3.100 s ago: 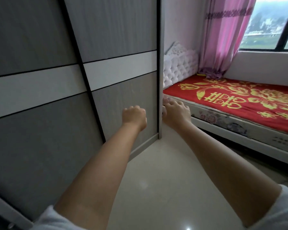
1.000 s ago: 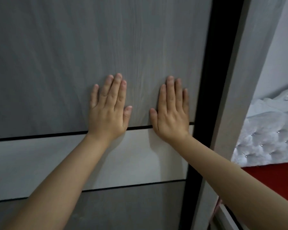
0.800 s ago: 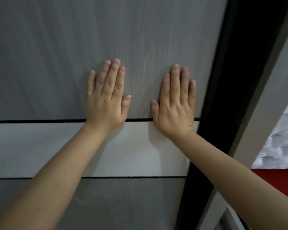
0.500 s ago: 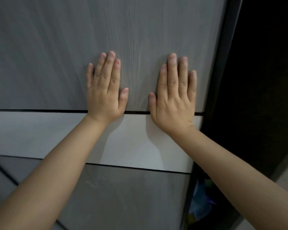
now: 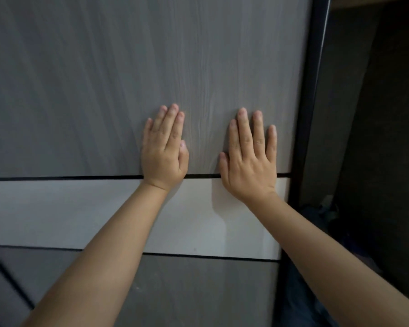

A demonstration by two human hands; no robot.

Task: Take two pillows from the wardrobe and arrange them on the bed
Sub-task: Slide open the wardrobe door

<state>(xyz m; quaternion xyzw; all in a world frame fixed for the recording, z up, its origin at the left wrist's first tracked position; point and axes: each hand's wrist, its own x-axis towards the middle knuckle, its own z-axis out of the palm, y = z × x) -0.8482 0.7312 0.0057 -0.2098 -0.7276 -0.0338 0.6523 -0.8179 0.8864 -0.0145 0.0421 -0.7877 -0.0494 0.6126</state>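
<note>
Both of my hands lie flat against the sliding wardrobe door [image 5: 104,90], palms on the panel and fingers extended, holding nothing. My left hand [image 5: 163,156] has its fingers close together, pointing upward, with the thumb tucked along the index finger. My right hand [image 5: 249,164] has its fingers slightly fanned and the thumb held out toward the left hand. The two hands sit side by side, apart from each other, with a strip of grey wood grain showing between them. The heel of each palm crosses the upper black groove [image 5: 57,178] that separates the grey upper panel from the white band [image 5: 57,213] below it. A second black groove [image 5: 210,257] marks the bottom of the white band, above a darker grey lower panel [image 5: 198,291]. My right hand is near the door's black edge frame [image 5: 309,114], the little finger just short of it. To the right of that frame the wardrobe interior [image 5: 376,138] stands open and is very dark. Some dim, bluish shapes [image 5: 326,208] lie low inside it, too dark to identify. I cannot tell whether they are the pillows. Both forearms are bare and reach up from the lower edge of the view.
</note>
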